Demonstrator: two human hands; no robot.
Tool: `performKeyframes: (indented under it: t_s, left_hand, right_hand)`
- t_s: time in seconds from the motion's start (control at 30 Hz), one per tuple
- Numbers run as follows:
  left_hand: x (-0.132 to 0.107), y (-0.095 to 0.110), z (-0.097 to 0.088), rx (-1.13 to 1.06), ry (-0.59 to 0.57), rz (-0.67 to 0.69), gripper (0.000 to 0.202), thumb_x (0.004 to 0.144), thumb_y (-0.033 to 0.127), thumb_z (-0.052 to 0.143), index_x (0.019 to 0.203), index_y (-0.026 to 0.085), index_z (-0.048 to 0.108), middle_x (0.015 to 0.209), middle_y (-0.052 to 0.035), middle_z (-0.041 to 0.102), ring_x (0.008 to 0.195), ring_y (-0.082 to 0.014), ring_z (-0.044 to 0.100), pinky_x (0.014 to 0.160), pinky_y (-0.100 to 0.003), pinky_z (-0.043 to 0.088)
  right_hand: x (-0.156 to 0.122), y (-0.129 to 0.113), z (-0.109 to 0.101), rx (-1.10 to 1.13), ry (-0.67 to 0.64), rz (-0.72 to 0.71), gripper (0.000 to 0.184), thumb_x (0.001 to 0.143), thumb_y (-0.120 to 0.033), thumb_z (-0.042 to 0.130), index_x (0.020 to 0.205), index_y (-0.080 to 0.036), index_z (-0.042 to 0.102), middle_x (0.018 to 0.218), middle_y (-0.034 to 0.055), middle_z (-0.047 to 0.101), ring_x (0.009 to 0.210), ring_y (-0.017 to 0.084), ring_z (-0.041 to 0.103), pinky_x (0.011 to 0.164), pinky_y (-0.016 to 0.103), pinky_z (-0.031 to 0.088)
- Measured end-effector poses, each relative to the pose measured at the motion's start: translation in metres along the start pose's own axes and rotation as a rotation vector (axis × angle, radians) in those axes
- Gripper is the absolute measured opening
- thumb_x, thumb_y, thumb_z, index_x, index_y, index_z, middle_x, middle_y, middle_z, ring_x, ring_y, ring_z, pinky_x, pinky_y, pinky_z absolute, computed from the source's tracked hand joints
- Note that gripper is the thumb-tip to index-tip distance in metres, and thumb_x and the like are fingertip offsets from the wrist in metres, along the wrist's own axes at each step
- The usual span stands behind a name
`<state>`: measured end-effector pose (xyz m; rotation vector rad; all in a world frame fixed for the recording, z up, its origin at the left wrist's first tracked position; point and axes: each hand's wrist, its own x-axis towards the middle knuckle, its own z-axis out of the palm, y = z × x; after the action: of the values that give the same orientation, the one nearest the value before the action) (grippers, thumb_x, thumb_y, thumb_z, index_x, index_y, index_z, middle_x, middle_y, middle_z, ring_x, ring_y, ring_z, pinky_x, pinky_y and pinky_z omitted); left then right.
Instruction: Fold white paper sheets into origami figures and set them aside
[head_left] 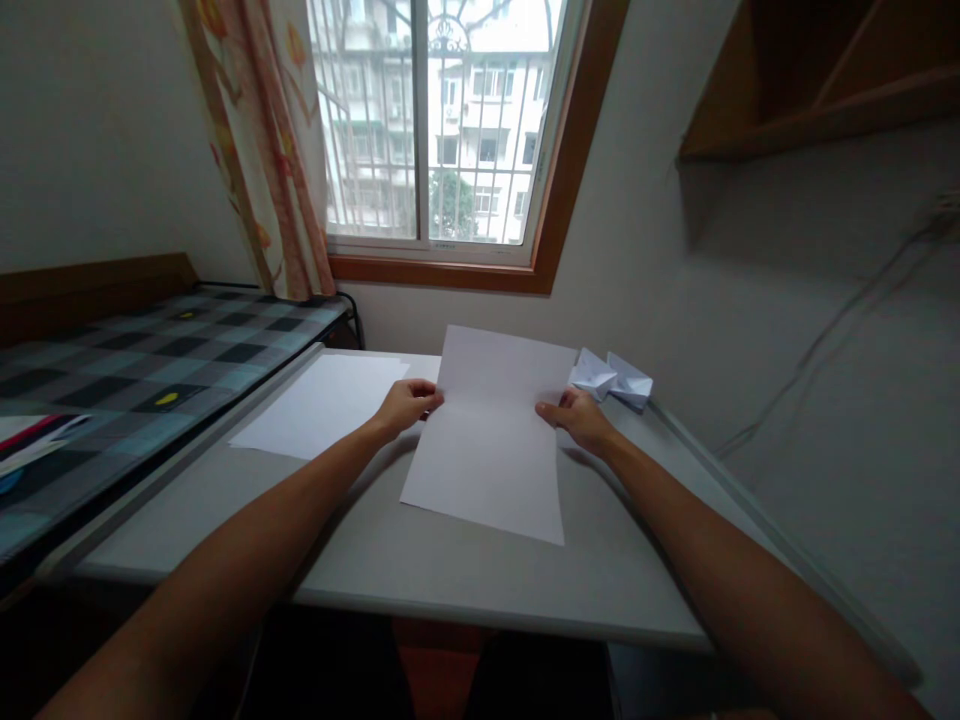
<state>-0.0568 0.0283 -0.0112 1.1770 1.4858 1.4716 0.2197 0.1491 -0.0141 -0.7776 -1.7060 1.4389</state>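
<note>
A white sheet of paper (491,440) lies on the grey table (390,560), its far half lifted along a faint crease across the middle. My left hand (406,403) pinches the sheet's left edge at the crease. My right hand (579,415) pinches the right edge at the same height. Both arms reach in from the bottom of the view.
A second flat white sheet (322,403) lies to the left. A folded white paper shape (611,378) rests at the table's far right by the wall. A bed with a checked cover (150,350) adjoins the left side. A window (442,130) and curtain (262,140) lie ahead.
</note>
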Motion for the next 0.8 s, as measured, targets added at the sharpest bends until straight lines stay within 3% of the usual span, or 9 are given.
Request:
performKeyframes:
  t_s: [0.13,0.37,0.57,0.7,0.8]
  left_hand:
    - [0.001,-0.001,0.000,-0.047,0.031,0.001,0.010,0.065,0.017,0.071,0.069,0.012,0.063,0.064,0.0001,0.058,0.056,-0.0080,0.050,0.054,-0.022,0.041]
    - [0.004,-0.003,-0.002,-0.027,0.058,0.021,0.013,0.065,0.020,0.072,0.072,0.012,0.064,0.066,-0.0006,0.059,0.056,-0.0080,0.049,0.054,-0.022,0.039]
    - [0.001,-0.005,-0.005,0.001,-0.061,-0.113,0.032,0.069,0.030,0.071,0.095,0.013,0.065,0.085,-0.0075,0.066,0.063,-0.0126,0.058,0.052,-0.023,0.041]
    - [0.000,-0.004,-0.007,0.022,-0.156,-0.212,0.021,0.067,0.025,0.072,0.082,0.012,0.065,0.080,-0.0078,0.065,0.063,-0.0156,0.062,0.055,-0.026,0.047]
    - [0.001,-0.003,-0.007,-0.024,-0.136,-0.232,0.015,0.066,0.016,0.071,0.077,0.012,0.062,0.073,-0.0055,0.062,0.063,-0.0157,0.063,0.056,-0.025,0.050]
  right_hand:
    - [0.002,0.000,-0.003,-0.003,0.069,0.010,0.036,0.052,-0.038,0.079,0.077,-0.017,0.063,0.068,0.0011,0.064,0.056,0.012,0.054,0.053,0.026,0.042]
    - [0.006,0.002,-0.006,-0.075,0.123,-0.003,0.035,0.049,-0.041,0.081,0.064,-0.016,0.061,0.058,-0.0016,0.057,0.052,0.009,0.049,0.052,0.025,0.041]
    - [0.011,0.005,-0.011,-0.058,0.326,-0.043,0.032,0.050,-0.038,0.078,0.068,-0.016,0.062,0.062,-0.0013,0.058,0.054,0.010,0.051,0.052,0.025,0.044]
    - [0.012,0.005,-0.014,-0.036,0.483,-0.099,0.028,0.057,-0.034,0.072,0.077,-0.017,0.063,0.069,0.0002,0.061,0.057,0.011,0.054,0.053,0.026,0.046]
    - [0.012,0.004,-0.014,-0.120,0.461,-0.178,0.028,0.063,-0.031,0.065,0.087,-0.016,0.065,0.080,0.0036,0.066,0.060,0.013,0.057,0.052,0.026,0.047]
